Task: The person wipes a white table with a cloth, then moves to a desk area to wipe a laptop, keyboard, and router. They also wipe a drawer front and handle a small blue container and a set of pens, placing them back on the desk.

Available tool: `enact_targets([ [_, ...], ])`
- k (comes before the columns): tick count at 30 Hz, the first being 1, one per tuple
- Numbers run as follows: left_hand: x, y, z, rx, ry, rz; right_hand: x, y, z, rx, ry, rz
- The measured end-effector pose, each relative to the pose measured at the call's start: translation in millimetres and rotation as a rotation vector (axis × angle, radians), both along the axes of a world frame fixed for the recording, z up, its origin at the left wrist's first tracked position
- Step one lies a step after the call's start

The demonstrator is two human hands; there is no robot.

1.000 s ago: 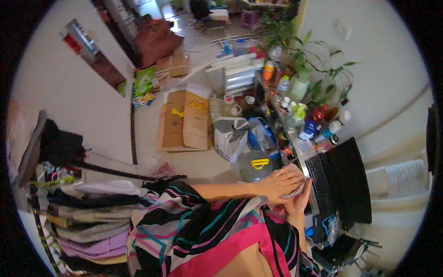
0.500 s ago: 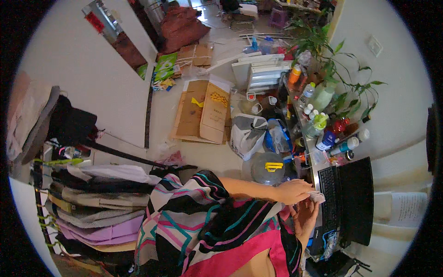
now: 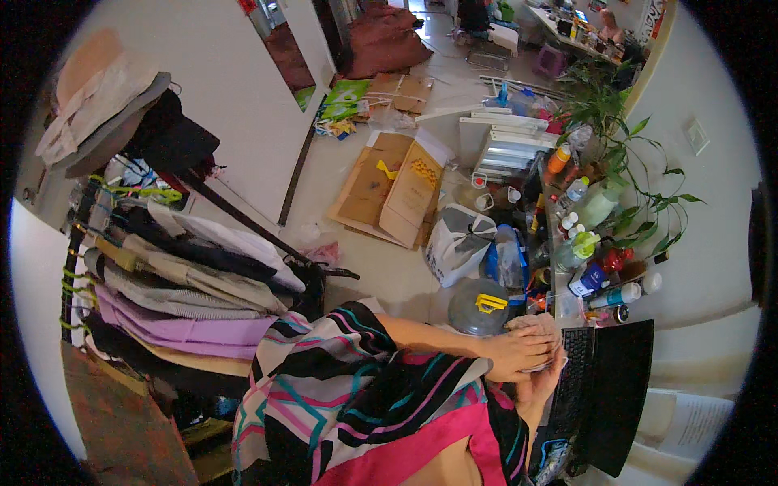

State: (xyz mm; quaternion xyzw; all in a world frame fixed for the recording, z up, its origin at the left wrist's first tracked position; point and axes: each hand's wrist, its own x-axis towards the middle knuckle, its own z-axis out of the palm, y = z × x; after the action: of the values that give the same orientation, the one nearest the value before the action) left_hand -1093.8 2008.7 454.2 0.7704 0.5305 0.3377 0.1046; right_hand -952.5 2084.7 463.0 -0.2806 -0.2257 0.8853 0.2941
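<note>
A crumpled, pale pinkish cloth (image 3: 536,327) is bunched between my two hands, just left of the laptop (image 3: 620,389) keyboard. My left hand (image 3: 517,354) lies across the cloth with its fingers together, pressed onto it. From the near side, my right hand (image 3: 541,384) grips the cloth's edge, its palm partly hidden behind the left hand. Loose sleeves with a black, grey, pink and teal pattern (image 3: 340,381) cover my upper arms. A round, clear lidded container with a yellow handle (image 3: 490,304) stands just beyond my left wrist.
Bottles (image 3: 585,251) and a leafy plant (image 3: 620,154) crowd the shelf along the right wall. Flattened cardboard (image 3: 389,194) and a white plastic bag (image 3: 460,239) lie on the floor. A rack of hanging clothes (image 3: 186,300) stands at left; a person (image 3: 611,28) sits far off.
The view has swung, so the room sits further right. More of the cloth now shows, bunched larger above my hands. My left hand has shifted from pinching near its edge to lying across it.
</note>
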Motion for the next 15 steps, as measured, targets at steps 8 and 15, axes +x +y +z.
enact_targets([
  [8,15,1,0,0.027,0.125,-0.052,33,3,-18,0.112,-0.030,0.028],
  [15,37,23,19,0.132,0.115,-0.177,72,8,-4,-0.135,0.214,-0.135],
])
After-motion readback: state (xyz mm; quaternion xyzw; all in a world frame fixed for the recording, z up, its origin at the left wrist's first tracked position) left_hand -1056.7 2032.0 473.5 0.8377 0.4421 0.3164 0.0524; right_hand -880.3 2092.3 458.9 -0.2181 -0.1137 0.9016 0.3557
